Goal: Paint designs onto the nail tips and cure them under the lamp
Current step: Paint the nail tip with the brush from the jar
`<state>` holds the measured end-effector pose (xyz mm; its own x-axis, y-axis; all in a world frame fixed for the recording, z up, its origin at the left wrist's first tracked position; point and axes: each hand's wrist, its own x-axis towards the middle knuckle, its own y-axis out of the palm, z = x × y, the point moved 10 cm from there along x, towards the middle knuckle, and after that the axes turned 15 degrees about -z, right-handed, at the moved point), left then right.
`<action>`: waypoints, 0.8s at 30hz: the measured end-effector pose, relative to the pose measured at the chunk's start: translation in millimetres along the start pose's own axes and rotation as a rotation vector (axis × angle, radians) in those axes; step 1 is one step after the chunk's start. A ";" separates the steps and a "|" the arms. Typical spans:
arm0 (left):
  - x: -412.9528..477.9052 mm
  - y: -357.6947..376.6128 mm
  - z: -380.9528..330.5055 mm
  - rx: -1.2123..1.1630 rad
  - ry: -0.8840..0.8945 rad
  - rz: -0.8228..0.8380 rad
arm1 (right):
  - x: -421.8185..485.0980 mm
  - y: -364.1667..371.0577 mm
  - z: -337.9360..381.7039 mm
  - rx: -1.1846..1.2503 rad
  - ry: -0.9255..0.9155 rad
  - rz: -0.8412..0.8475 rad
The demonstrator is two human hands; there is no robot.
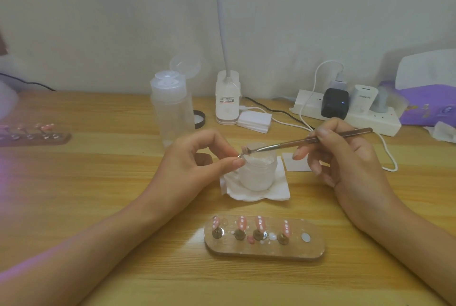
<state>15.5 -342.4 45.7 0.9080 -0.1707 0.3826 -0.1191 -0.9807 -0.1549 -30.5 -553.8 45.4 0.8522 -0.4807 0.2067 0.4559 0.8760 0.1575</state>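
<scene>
My left hand (197, 160) pinches the small metal stand of a pink nail tip (244, 150) over a white jar (257, 170). A thin brush (308, 141), which my right hand (345, 155) grips, has its tip touching that nail. Near the table's front edge lies a wooden holder (265, 249) bearing several pink nail tips (259, 223) with white dots. One magnet spot (305, 237) at its right end is bare. The white lamp (227, 98) stands at the back centre.
The jar sits on a folded tissue (278, 191). A clear pump bottle (172, 108) with its lid open stands behind my left hand. A second holder with nails (32, 134) lies far left. A power strip (350, 115), white pads (255, 121) and a purple box (427, 105) line the back right.
</scene>
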 end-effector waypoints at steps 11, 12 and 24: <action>-0.8 -0.8 -3.9 -0.009 -0.008 -0.015 | 0.9 -4.8 0.2 0.008 -0.004 -0.036; -0.6 -0.7 -4.2 -0.010 -0.008 -0.015 | 2.0 -7.3 -0.2 0.025 0.001 -0.053; 0.5 0.7 -3.4 0.012 -0.003 -0.013 | 1.0 -5.3 3.6 0.065 -0.024 -0.022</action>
<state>14.5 -343.5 48.9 0.9107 -0.1573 0.3820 -0.1020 -0.9817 -0.1609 -33.0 -559.1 48.2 0.8355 -0.5011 0.2255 0.4559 0.8612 0.2247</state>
